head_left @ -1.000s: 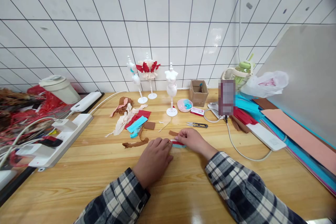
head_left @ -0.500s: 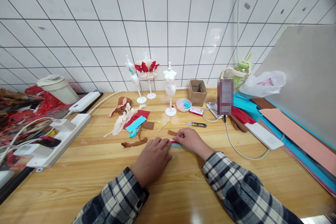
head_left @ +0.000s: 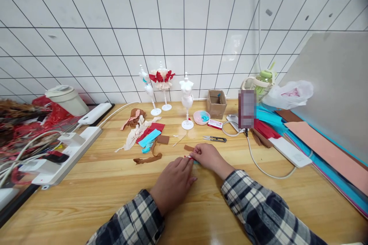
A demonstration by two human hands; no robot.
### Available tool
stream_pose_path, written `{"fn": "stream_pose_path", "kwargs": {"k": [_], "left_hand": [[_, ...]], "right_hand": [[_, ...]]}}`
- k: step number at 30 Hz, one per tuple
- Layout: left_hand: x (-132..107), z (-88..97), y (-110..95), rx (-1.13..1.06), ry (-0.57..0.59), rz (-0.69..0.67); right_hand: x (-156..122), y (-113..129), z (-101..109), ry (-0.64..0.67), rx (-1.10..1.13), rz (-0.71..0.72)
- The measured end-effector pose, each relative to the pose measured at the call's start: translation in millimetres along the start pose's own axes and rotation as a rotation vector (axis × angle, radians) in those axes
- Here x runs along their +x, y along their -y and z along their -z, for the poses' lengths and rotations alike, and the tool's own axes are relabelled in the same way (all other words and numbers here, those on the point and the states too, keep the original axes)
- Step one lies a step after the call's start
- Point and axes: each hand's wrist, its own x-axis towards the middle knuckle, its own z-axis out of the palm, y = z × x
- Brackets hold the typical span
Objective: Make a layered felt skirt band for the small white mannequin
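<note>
My left hand (head_left: 174,180) lies flat on the table, its extended fingertips pressing on a small layered paper strip (head_left: 188,157) of red and white. My right hand (head_left: 209,157) pinches the strip's other end between thumb and fingers. A bit of blue (head_left: 196,162) shows under the right hand; most of the strip is covered by my fingers. Just beyond the right fingertips is a small brown paper piece (head_left: 188,148). Farther out are thread snips (head_left: 215,139) and a thin stick (head_left: 178,140).
Three white mannequin stands (head_left: 187,101) rise at the back, one with red bows. Nearby are a pink bowl (head_left: 201,118), a cardboard box (head_left: 216,104) and crepe paper pieces (head_left: 150,138). A power strip (head_left: 69,157) lies left; a phone (head_left: 247,109) and coloured sheets (head_left: 324,141) right.
My left hand has slid right and closer to the right hand, covering more of the strip. My right hand keeps its pinch. The view has tilted slightly upward.
</note>
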Motion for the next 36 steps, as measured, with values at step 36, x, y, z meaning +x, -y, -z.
{"fn": "stream_pose_path", "kwargs": {"k": [36], "left_hand": [[0.1, -1.6, -1.7, 0.065, 0.008, 0.027]], "right_hand": [[-7.6, -23.0, 25.5, 0.101, 0.198, -0.174]]}}
